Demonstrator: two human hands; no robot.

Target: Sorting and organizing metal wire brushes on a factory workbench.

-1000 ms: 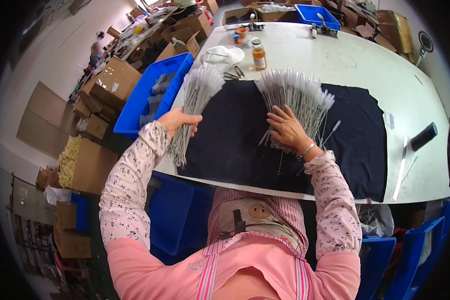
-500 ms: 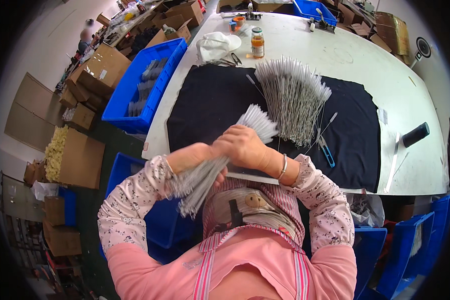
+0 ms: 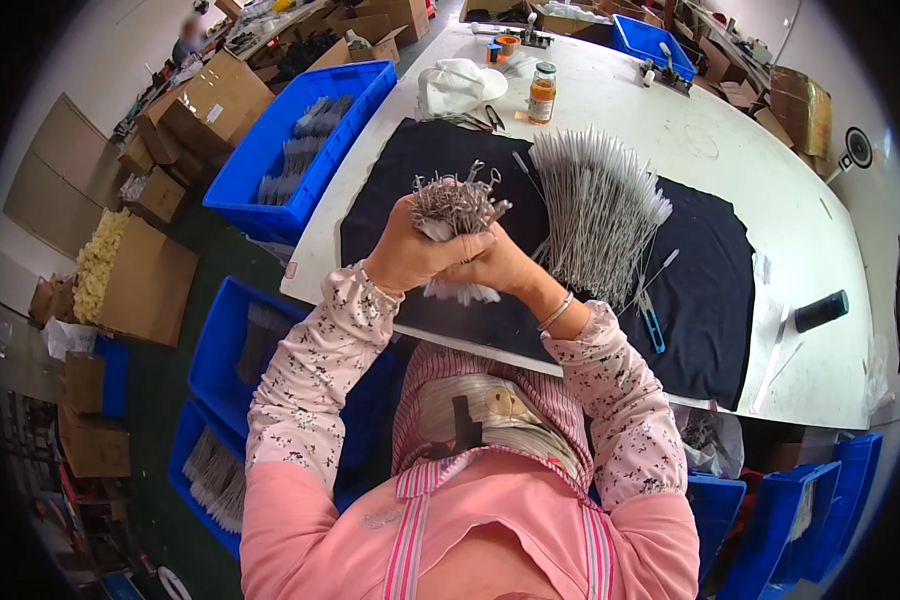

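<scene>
Both hands are wrapped round a bundle of wire-handled straw brushes (image 3: 457, 205) above the front of a black cloth (image 3: 712, 270). My left hand (image 3: 402, 252) closes on the bundle's left side, and my right hand (image 3: 500, 264) grips it from the right. The looped wire ends point up toward me, while white bristle tips stick out below the hands. Right of them, a big fanned pile of the same brushes (image 3: 600, 205) lies bristles away from me. Close to that pile rest blue-handled thread snips (image 3: 653, 325) and a loose brush.
A blue crate (image 3: 270, 222) holding brush bundles stands at the table's left edge. Farther back on the white table (image 3: 760, 180) are a white cap (image 3: 455, 88) and a glass jar (image 3: 542, 95). A black cylinder (image 3: 821, 312) lies at right. More blue bins sit below.
The bundle has swung from slanting, bristles away and loops toward my lap, to loops up and bristles down. My hands have shifted their hold on it. The view has turned slightly.
</scene>
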